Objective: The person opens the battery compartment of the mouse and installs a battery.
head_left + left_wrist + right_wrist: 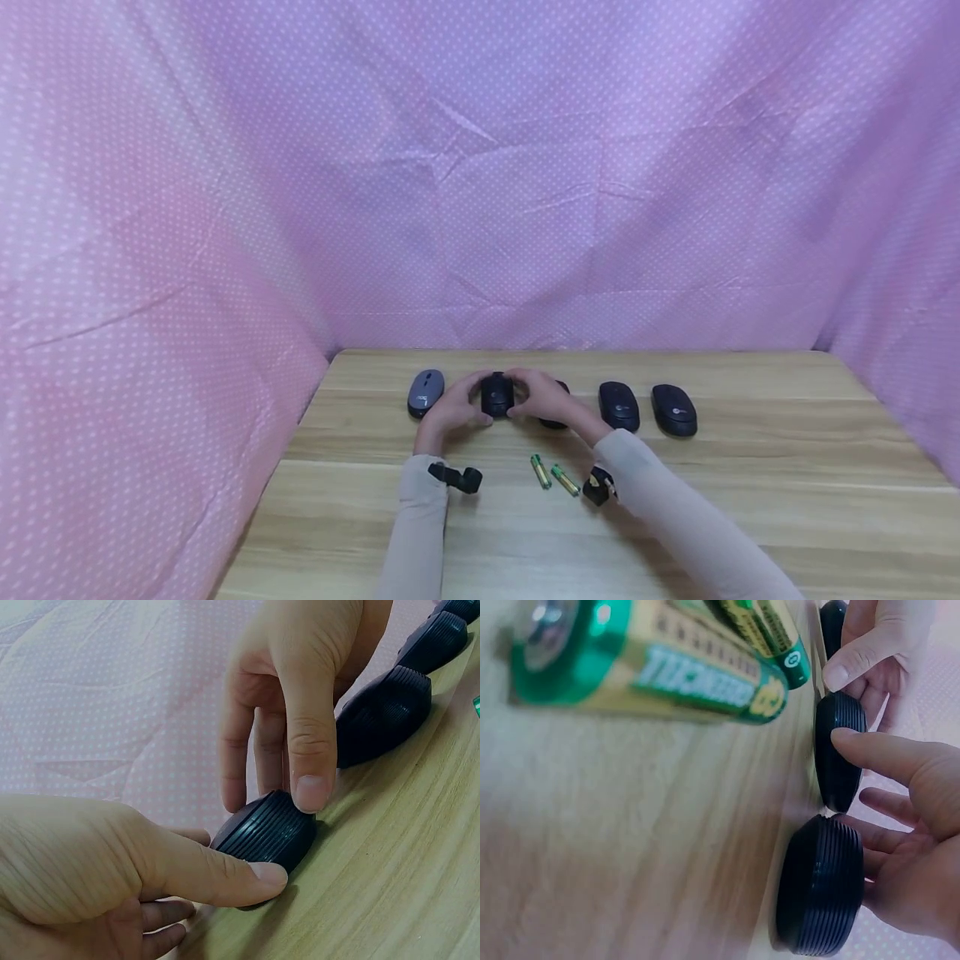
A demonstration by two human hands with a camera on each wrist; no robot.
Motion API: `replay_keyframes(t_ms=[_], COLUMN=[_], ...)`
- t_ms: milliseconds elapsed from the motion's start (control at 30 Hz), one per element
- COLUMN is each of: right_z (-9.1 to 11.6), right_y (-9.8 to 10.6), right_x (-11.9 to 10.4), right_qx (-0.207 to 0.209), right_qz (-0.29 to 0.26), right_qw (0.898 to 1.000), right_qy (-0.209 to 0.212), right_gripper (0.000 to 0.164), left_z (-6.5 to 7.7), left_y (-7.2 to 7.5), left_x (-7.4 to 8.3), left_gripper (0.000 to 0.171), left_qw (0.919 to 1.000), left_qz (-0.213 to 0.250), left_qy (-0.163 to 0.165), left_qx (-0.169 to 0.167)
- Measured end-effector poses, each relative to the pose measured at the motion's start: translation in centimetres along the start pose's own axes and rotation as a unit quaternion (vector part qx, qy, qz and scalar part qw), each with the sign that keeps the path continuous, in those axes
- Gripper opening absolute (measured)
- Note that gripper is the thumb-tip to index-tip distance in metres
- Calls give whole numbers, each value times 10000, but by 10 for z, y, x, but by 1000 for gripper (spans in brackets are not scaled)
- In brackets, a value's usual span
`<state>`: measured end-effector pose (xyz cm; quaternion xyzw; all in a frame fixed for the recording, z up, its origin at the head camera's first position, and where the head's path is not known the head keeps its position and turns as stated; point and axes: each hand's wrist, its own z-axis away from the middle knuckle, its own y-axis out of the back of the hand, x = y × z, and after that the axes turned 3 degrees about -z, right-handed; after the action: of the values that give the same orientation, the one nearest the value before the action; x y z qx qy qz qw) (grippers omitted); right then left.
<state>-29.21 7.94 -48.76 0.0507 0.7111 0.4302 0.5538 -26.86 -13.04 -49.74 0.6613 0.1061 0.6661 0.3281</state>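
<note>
Now gripped from both sides: a rounded black plastic mouse (497, 395)

The left hand (456, 406) and right hand (542, 394) meet at the mouse, both clamped on it. In the head view each hand arches like a bracket, thumb at the near corner and index finger at the far one. The left wrist view shows the left thumb lying along the ribbed edge while the right thumb points down at the mouse's end. Below, the left forearm runs nearly straight up the view; the right slants in from the lower right (pale sleeves (420, 533) cover both).

The mouse is near the far edge of the pale wood-grain counter (787, 500), between a grey oval mouse (426, 390) and another black mouse (556, 422), partly hidden by the right hand. Two green-and-gold cylindrical batteries (541, 472) lie nearer the person.
</note>
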Motion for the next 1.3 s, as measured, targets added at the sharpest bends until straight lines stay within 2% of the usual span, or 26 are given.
replay_keyframes(t_ms=[533, 1067, 1300], right_z=[-3, -3, -3], right_y=[-12, -13, -12], right_x=[3, 3, 3], right_qx=[208, 347, 401], right_qz=[203, 207, 172], right_qw=[9995, 9989, 9989], right_qy=[-130, -255, -192], right_gripper=[71, 70, 70], left_z=[2, -1, -2], left_y=[-3, -3, -2], left_x=[-3, -3, -4], left_gripper=[81, 80, 80], left_qw=[9999, 9996, 9996], left_qz=[-88, -142, -73], left_qy=[120, 4, 115], left_qx=[66, 243, 264])
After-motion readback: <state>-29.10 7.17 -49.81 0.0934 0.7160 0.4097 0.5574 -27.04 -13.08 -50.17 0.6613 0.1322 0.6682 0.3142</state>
